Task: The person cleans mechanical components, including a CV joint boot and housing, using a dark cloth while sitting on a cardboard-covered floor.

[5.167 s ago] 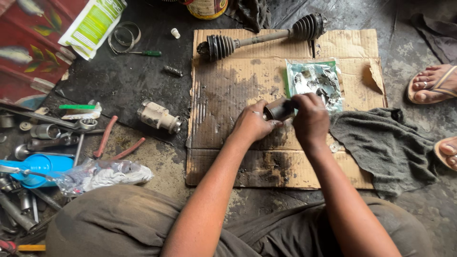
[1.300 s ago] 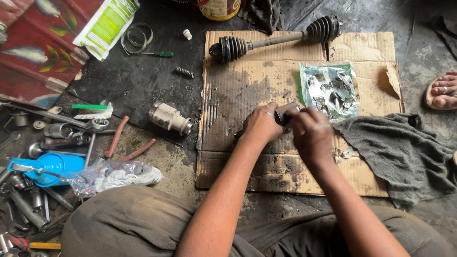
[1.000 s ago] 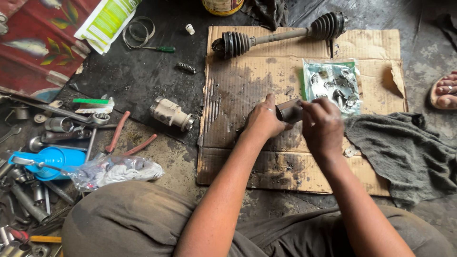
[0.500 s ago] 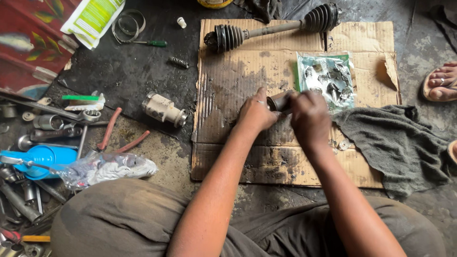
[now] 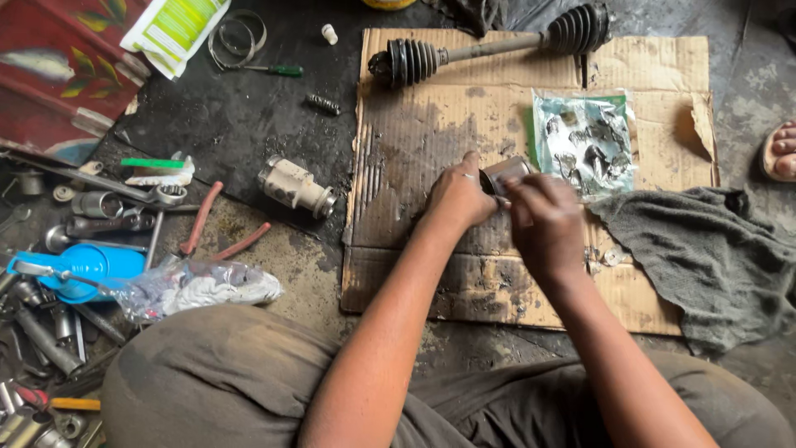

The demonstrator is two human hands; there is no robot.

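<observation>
Both hands meet over the cardboard sheet (image 5: pixel 414 149): the left hand (image 5: pixel 458 197) grips a small metal cylinder (image 5: pixel 504 172) to steady it, while the right hand (image 5: pixel 546 224) closes on its end (fingers probably pinching). Beyond lies the axle shaft (image 5: pixel 489 48).

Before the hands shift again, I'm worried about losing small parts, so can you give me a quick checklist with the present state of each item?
1. Metal cylinder part held by both hands: ok, left hand and right hand are on it.
2. Work kept over the cardboard sheet: ok.
3. Plastic parts bag within reach: ok, just beyond the hands.
4. Grey rag close by: ok, on the right.
5. Axle shaft clear of the hands: ok, at the far edge.
6. Grip firmness: cannot tell.
</observation>
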